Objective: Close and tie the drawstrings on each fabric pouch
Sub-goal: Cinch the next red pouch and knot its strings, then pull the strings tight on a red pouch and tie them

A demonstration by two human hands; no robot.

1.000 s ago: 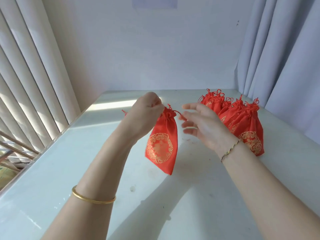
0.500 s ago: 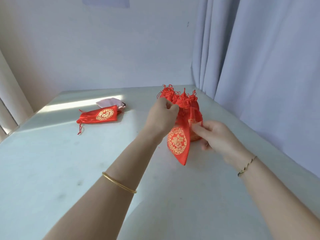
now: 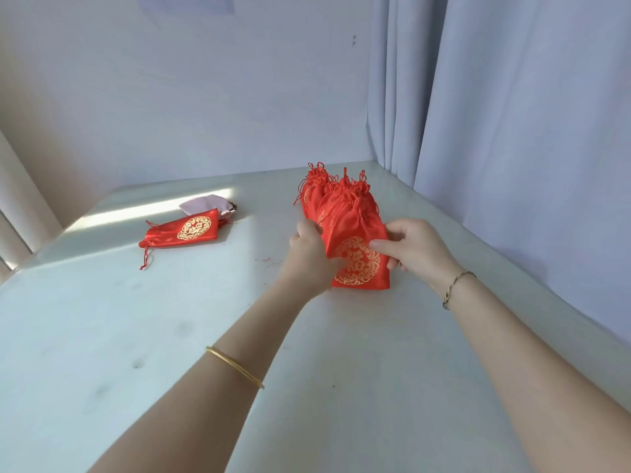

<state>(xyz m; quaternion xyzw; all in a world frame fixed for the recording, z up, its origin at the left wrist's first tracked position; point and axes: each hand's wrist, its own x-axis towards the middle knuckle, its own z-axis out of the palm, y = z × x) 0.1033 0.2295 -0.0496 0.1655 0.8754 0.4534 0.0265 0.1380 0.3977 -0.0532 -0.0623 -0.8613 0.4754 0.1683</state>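
Cinched red gold-crested pouch (image 3: 355,233) atop pile (image 3: 316,194), left hand (image 3: 309,257) gripped one edge, right hand (image 3: 415,250) pinched the other edge

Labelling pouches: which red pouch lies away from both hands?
The red pouch lying flat at far left, by a pale pouch. The other red pouches are bunched at right, between the left hand and right hand.

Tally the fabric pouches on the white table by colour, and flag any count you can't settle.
Red satin drawstring pouches with gold emblems: at least 4 (lone pouch at left, front pouch of the pile, 2 visible behind it; overlap may hide more)
Pale pink fabric pouch: 1
Total: at least 5
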